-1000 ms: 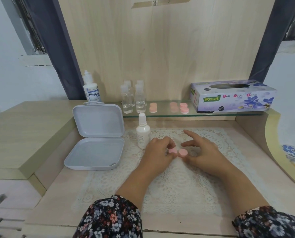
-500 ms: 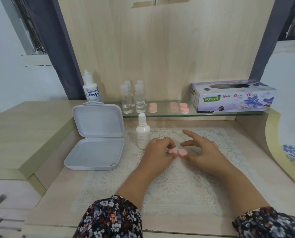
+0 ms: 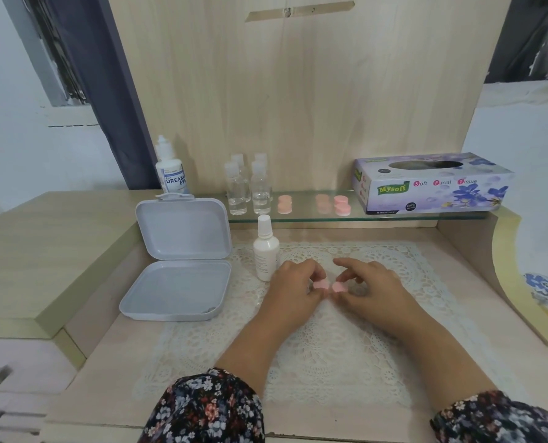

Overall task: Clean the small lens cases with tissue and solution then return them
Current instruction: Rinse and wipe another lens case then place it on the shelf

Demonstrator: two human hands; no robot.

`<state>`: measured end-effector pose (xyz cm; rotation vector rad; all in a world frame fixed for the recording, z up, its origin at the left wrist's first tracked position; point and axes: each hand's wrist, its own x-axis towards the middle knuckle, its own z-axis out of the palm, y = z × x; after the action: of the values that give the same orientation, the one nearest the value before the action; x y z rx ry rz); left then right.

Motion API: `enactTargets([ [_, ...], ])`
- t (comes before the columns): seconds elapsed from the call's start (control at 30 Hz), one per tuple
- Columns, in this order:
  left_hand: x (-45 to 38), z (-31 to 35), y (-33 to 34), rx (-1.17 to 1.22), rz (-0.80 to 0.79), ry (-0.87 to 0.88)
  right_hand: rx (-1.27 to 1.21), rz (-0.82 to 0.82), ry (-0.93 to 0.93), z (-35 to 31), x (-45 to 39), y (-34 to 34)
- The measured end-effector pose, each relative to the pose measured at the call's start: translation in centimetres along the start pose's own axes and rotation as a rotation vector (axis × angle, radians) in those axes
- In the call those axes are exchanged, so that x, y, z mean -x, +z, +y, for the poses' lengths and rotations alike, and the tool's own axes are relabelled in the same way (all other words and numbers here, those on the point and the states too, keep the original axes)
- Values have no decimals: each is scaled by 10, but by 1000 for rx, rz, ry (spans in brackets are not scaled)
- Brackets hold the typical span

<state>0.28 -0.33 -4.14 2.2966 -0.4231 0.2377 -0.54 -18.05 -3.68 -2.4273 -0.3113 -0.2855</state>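
While your left hand (image 3: 293,287) pinches one half of the pink case (image 3: 321,284) and your right hand (image 3: 367,287) pinches the other, mid-mat (image 3: 330,346), hold steady, twist gently; spray bottle (image 3: 266,251) at ten o'clock, tissues (image 3: 432,183) at one.

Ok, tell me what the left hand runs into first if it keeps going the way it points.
The left hand, gripping a pink lens case, points right, toward the right hand and its own pink case. That case likely comes first; depth is hard to judge.
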Motion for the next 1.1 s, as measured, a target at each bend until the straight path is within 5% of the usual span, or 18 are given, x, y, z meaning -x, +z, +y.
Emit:
enactTargets([
  [0.53,4,2,-15,20,43,-34,100,24,-34,0,4,-3],
  [0.77,10,-6,-32,-250,-66,-108,107,87,-9,-9,3,-7],
  [1.1,7,-18,-46,-297,-107,-168,162,268,-62,-43,-19,-24],
])
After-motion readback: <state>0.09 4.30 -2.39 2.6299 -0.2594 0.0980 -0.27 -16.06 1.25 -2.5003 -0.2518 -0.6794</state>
